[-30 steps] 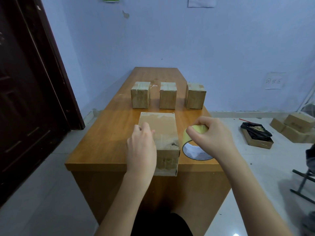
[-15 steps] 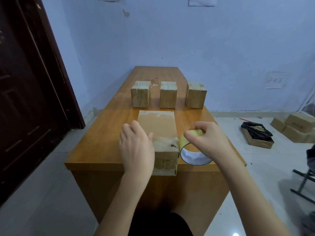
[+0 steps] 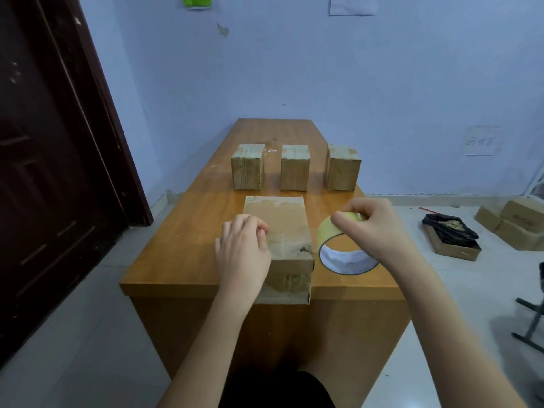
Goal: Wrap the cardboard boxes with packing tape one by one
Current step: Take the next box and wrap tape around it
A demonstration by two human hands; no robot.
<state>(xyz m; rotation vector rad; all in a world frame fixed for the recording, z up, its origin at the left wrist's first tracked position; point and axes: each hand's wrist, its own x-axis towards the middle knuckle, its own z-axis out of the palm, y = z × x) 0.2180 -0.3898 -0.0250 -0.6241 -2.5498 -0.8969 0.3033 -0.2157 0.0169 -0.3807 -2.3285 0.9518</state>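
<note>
A flat cardboard box lies at the near edge of the wooden table, its front end hanging over the edge. My left hand is at the box's left side, fingers curled against its top left edge. A roll of yellowish packing tape stands on its rim just right of the box. My right hand grips the roll from above, thumb and fingers pinching its top. Three small cardboard boxes stand in a row behind: left, middle, right.
A dark wooden door stands at the left. On the floor at right lie an open box with a black bag and several more cardboard boxes. A metal stand leg is at the far right.
My left hand has slid from the top of the flat box to its left side. My right hand stays on the tape roll beside the box.
</note>
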